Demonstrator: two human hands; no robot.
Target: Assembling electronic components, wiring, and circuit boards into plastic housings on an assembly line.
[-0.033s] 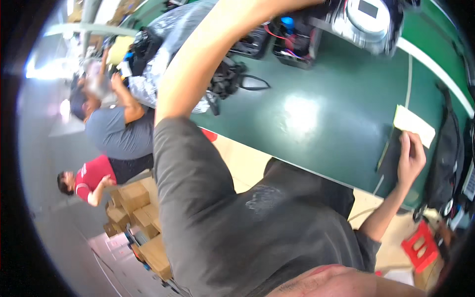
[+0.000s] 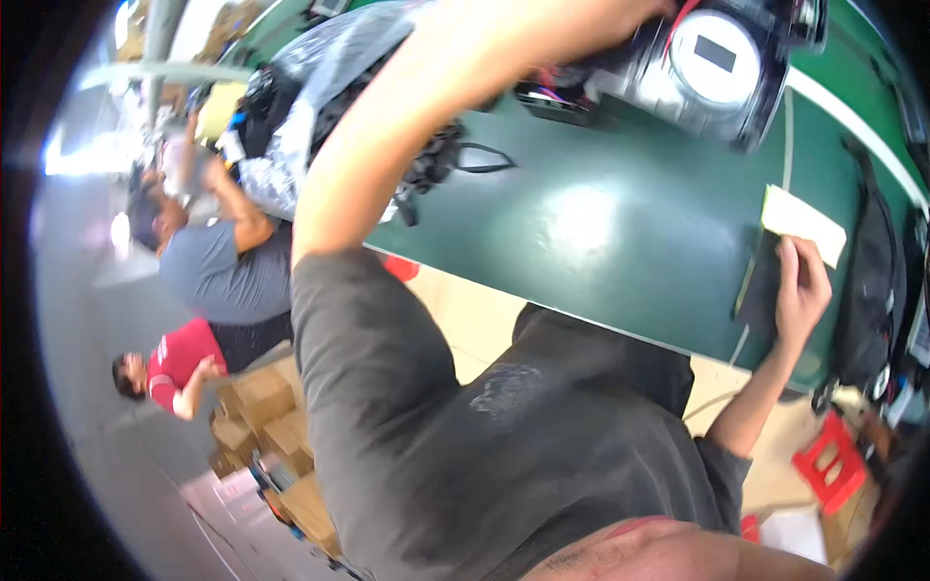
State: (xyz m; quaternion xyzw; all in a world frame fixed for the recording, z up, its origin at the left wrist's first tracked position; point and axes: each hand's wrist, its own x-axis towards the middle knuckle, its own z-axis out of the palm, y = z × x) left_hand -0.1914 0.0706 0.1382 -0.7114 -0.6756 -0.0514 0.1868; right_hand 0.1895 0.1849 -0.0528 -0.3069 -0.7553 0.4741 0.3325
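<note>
At the far side of the green table, my left hand (image 2: 630,21) is closed on the edge of a black device in a clear housing with a white round unit (image 2: 717,58). Its fingertips are partly cut off by the upper edge of the picture. The device looks lifted and tilted over the table. On the right, my right hand (image 2: 802,286) pinches the near edge of a pale yellow sheet of paper (image 2: 804,223). Beside that hand lies a dark flat piece (image 2: 758,281), perhaps a cover.
A black open case with wires (image 2: 562,102) stands behind my left forearm. Black straps (image 2: 436,165) and clear plastic bags (image 2: 276,179) lie at the left. A black bag (image 2: 870,290) is at the table's right end. Two people, cartons (image 2: 262,397) and a red stool (image 2: 831,463) are around.
My left hand has brought the device nearer, and more of it shows. My right hand stays at the paper. The view has shifted slightly.
</note>
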